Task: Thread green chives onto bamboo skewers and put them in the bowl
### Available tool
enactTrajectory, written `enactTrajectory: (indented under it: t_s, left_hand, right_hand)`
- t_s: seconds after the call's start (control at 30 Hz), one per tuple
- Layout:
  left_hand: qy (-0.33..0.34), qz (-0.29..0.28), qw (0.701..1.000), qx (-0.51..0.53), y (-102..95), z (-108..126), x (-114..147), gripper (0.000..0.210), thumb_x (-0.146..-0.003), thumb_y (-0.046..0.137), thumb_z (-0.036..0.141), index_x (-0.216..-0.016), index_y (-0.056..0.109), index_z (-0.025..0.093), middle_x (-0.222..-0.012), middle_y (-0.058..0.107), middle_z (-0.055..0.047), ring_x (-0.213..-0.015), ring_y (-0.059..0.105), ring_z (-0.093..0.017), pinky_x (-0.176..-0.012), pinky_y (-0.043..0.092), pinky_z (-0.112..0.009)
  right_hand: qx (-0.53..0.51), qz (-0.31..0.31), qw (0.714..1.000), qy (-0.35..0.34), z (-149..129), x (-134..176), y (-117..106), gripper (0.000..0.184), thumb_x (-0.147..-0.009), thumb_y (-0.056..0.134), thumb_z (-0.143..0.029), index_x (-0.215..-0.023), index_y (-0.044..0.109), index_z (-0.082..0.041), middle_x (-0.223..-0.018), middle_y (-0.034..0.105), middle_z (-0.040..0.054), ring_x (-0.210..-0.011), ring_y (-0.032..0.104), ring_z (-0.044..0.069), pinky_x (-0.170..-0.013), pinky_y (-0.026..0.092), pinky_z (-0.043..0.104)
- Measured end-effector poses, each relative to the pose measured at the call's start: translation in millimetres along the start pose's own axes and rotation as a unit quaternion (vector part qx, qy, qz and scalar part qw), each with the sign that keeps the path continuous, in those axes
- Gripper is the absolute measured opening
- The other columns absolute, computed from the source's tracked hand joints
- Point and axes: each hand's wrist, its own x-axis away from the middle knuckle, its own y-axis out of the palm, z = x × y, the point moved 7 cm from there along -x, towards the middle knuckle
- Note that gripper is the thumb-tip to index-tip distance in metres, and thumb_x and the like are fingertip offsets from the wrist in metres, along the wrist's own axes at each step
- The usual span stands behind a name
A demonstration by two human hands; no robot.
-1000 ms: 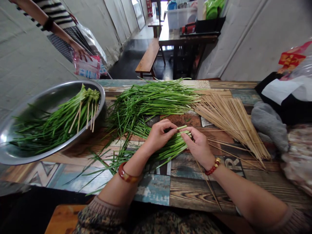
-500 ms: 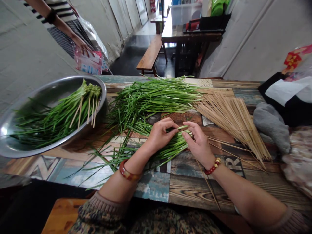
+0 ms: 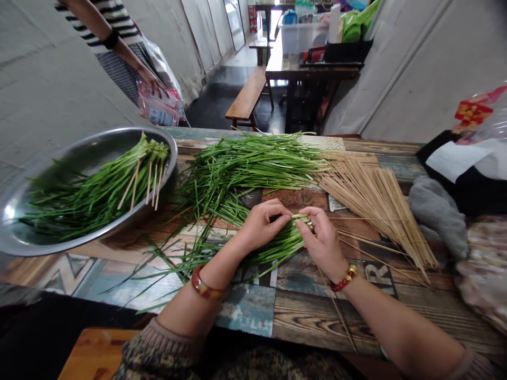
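Observation:
My left hand (image 3: 263, 226) pinches the pale stem ends of a bunch of garlic chives (image 3: 282, 247), thumb against forefinger. Just to the right, my right hand (image 3: 322, 240) has its thumb and fingers closed on the same stem ends. The green leaves trail left under my left forearm onto the table. Beyond my hands lies a larger pile of chives (image 3: 257, 161). Thin bamboo skewers (image 3: 376, 206) are fanned out to the right, and a few loose ones lie near my right wrist. Whether a skewer is between my fingers is hidden.
At the left, a steel basin (image 3: 173, 158) holds skewered chives (image 3: 95, 198). A grey cloth (image 3: 435, 214) and a filled clear plastic bag (image 3: 485, 269) sit at the right edge. Across the table, a person's hand (image 3: 154, 84) holds a pink-and-clear package (image 3: 158, 108). A bench (image 3: 247, 95) stands behind.
My fingertips have drawn closer together on the stem ends, right thumb and fingers now pinched tighter. The view has shifted slightly, and the other person appears a little further right.

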Motion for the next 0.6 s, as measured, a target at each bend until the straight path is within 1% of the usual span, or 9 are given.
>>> enactTrajectory:
  t_s: [0.13,0.23,0.27,0.33,0.4,0.43,0.5,0.53,0.6]
  left_hand:
    - [0.003,-0.024,1.0,-0.002,4.3,2.1,0.4,0.02,-0.087,0.055,0.019,-0.071,0.066,0.013,-0.073,0.062,-0.004,-0.072,0.058,-0.013,-0.068,0.042,-0.023]
    - [0.002,-0.047,0.999,0.002,7.4,3.2,1.1,0.02,-0.087,0.054,0.022,-0.072,0.064,0.013,-0.074,0.063,-0.004,-0.071,0.057,-0.013,-0.067,0.043,-0.023]
    - [-0.004,-0.053,0.999,0.002,7.7,2.7,1.4,0.017,-0.086,0.056,0.023,-0.076,0.064,0.013,-0.077,0.064,-0.004,-0.073,0.057,-0.013,-0.068,0.043,-0.024]
    - [-0.022,-0.064,0.998,-0.001,6.5,0.6,2.1,0.012,-0.082,0.061,0.025,-0.085,0.066,0.014,-0.083,0.067,-0.004,-0.077,0.059,-0.014,-0.072,0.045,-0.025]
    - [-0.043,-0.07,0.997,0.002,2.1,-1.7,2.7,0.014,-0.079,0.065,0.023,-0.089,0.067,0.014,-0.087,0.069,-0.005,-0.081,0.061,-0.016,-0.076,0.045,-0.026]
    - [-0.054,-0.063,0.997,0.008,-2.3,-2.7,2.8,0.014,-0.079,0.065,0.023,-0.088,0.068,0.013,-0.087,0.069,-0.005,-0.081,0.061,-0.016,-0.076,0.045,-0.026]
    - [-0.07,-0.027,0.997,0.026,-15.0,-3.7,2.5,0.012,-0.079,0.063,0.023,-0.083,0.069,0.013,-0.083,0.068,-0.005,-0.078,0.06,-0.015,-0.075,0.045,-0.026]
    - [-0.073,-0.004,0.997,0.034,-22.2,-3.3,2.2,0.012,-0.079,0.064,0.023,-0.081,0.069,0.012,-0.081,0.067,-0.005,-0.077,0.059,-0.015,-0.073,0.045,-0.026]
    - [-0.07,0.036,0.996,0.05,-34.9,-1.4,1.4,0.012,-0.078,0.065,0.024,-0.076,0.069,0.012,-0.079,0.066,-0.004,-0.075,0.058,-0.014,-0.072,0.044,-0.025]
  right_hand:
    - [0.048,0.023,0.999,-0.011,-5.0,1.8,-3.3,0.016,-0.088,0.056,-0.032,-0.1,0.052,-0.022,-0.089,0.062,0.004,-0.079,0.059,0.018,-0.072,0.046,0.032]
    - [0.05,0.025,0.998,-0.02,-8.1,1.2,-4.4,0.017,-0.087,0.058,-0.034,-0.097,0.053,-0.022,-0.087,0.062,0.0036,-0.078,0.059,0.018,-0.071,0.046,0.031]
    - [0.035,0.018,0.999,-0.016,-7.7,0.4,-4.2,0.019,-0.087,0.058,-0.036,-0.098,0.053,-0.022,-0.088,0.063,0.0036,-0.078,0.059,0.018,-0.071,0.047,0.031]
    - [-0.014,-0.004,1.0,0.005,-4.4,-1.3,-3.0,0.026,-0.089,0.055,-0.04,-0.107,0.053,-0.021,-0.086,0.063,0.003,-0.074,0.06,0.017,-0.066,0.048,0.03]
    - [-0.063,-0.023,0.997,0.033,-0.1,-1.9,-1.9,0.034,-0.093,0.048,-0.044,-0.118,0.051,-0.021,-0.08,0.061,0.0017,-0.064,0.058,0.016,-0.057,0.047,0.028]
    - [-0.082,-0.027,0.995,0.045,1.6,-1.5,-1.9,0.038,-0.095,0.044,-0.046,-0.122,0.05,-0.021,-0.078,0.061,0.0014,-0.059,0.056,0.015,-0.052,0.046,0.027]
    - [-0.106,-0.029,0.992,0.058,2.9,0.1,-2.3,0.041,-0.096,0.039,-0.048,-0.124,0.051,-0.021,-0.077,0.062,0.0021,-0.054,0.056,0.014,-0.047,0.045,0.027]
    - [-0.113,-0.031,0.991,0.056,2.0,1.0,-2.6,0.041,-0.096,0.038,-0.049,-0.122,0.052,-0.02,-0.078,0.063,0.0029,-0.056,0.058,0.015,-0.047,0.045,0.026]
    - [-0.094,-0.064,0.993,0.04,-3.1,2.5,-0.6,0.038,-0.096,0.041,-0.047,-0.117,0.055,-0.019,-0.072,0.064,0.0027,-0.06,0.061,0.016,-0.051,0.048,0.026]
